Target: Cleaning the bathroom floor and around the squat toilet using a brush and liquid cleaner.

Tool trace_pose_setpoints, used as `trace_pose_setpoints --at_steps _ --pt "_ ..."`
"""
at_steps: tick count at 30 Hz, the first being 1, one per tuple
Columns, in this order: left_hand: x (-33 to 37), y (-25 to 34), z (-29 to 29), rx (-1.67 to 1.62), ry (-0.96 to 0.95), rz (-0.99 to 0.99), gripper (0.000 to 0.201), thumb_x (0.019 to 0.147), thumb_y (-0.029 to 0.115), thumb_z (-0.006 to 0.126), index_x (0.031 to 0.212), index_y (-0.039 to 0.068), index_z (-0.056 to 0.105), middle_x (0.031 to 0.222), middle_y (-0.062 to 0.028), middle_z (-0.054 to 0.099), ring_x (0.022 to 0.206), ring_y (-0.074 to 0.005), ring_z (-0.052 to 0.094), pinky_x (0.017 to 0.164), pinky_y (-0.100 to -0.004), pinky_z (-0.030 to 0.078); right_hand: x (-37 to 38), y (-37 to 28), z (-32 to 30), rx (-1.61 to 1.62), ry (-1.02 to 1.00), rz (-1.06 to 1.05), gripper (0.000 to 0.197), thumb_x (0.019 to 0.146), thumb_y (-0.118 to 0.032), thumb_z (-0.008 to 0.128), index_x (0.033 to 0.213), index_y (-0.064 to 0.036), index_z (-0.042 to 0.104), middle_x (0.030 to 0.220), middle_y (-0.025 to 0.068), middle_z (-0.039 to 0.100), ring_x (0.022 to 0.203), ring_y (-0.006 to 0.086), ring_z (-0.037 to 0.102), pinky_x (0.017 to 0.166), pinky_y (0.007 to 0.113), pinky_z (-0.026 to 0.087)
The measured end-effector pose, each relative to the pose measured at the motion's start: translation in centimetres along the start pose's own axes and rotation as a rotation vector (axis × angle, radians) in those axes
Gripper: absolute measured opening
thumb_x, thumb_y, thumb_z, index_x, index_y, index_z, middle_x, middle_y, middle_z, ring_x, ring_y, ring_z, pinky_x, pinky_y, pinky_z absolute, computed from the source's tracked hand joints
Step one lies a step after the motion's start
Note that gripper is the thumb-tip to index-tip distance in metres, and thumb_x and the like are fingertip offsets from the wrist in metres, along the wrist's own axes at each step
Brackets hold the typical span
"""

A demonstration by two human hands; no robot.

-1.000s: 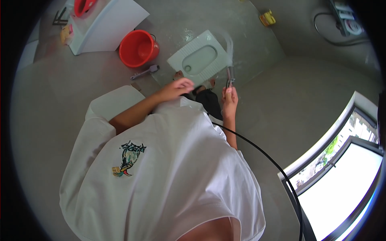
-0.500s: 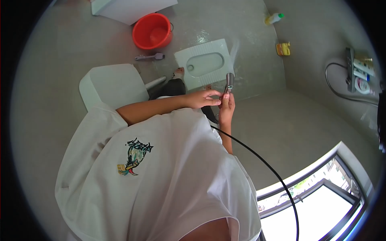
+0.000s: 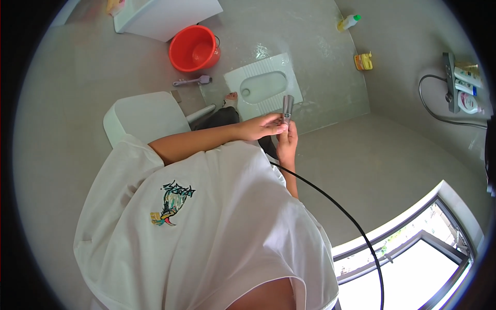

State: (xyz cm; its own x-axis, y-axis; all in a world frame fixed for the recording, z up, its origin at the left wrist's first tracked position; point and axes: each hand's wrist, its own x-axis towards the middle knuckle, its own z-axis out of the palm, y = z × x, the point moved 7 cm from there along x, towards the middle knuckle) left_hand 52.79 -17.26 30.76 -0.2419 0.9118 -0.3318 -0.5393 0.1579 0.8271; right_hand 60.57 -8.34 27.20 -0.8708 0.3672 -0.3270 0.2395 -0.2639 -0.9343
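A slim metal spray nozzle (image 3: 287, 107) on a black hose (image 3: 341, 212) is held upright in front of my chest. My right hand (image 3: 287, 144) grips its lower part from below. My left hand (image 3: 261, 126) reaches across my white shirt and its fingers pinch the nozzle's middle. The nozzle's tip points toward a white squat toilet pan (image 3: 262, 85) set in the wet grey floor. The black hose runs down past my right side toward the lower edge.
A red bucket (image 3: 195, 48) stands left of the pan, a purple brush (image 3: 192, 81) lies near it. A white toilet lid (image 3: 146, 117) is at my left. A bottle (image 3: 349, 22) and yellow box (image 3: 363, 61) sit by the wall. Shower hose (image 3: 434, 106) and window (image 3: 418, 268) are on the right.
My left hand has come in from the floor side onto the nozzle beside my right hand. My head has turned, so the pan and bucket sit differently in view.
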Motion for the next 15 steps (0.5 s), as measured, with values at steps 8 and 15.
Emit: trace_pose_setpoints --at_steps 8,15 --pt "4.2 -0.4 3.6 0.226 -0.215 -0.138 0.046 0.107 0.027 0.049 0.145 0.004 0.042 0.132 -0.0088 0.055 0.128 -0.0190 0.050 0.110 -0.0348 0.040 -3.7 -2.1 -2.8 -0.163 0.422 -0.091 0.026 0.104 -0.022 0.053 0.120 -0.0024 0.056 0.097 0.0103 0.068 0.088 0.0168 0.063 0.080 0.032 0.050" --pt "7.0 -2.0 6.5 0.365 -0.305 -0.220 0.041 0.105 0.031 0.053 0.132 0.001 0.049 0.118 -0.0073 0.060 0.115 -0.0178 0.056 0.103 -0.0332 0.044 -7.1 -1.8 -5.8 -0.190 0.654 0.059 0.026 0.105 -0.024 0.051 0.116 -0.0018 0.060 0.095 0.0113 0.069 0.087 0.0164 0.063 0.079 0.031 0.050"
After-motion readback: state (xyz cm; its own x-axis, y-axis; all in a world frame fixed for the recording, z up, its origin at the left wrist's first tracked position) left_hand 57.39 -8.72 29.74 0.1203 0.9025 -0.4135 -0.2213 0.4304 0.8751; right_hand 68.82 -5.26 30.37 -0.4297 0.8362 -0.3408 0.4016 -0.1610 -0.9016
